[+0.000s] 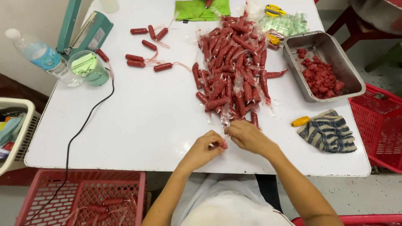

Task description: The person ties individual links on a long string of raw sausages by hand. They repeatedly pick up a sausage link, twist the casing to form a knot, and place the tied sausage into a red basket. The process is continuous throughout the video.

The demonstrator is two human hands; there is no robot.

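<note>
The small red sausage piece [224, 145] sits pinched between my left hand [205, 148] and right hand [248, 136], just below the sausage pile [232, 67]; a loose pinch could drop it.

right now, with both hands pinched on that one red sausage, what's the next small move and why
Probably twist or tie off its clear wrapper end. Both hands, left hand and right hand, pinch one small red sausage at the table edge, below the pile of wrapped sausages; whether its end is already closed is too small to tell.
</note>
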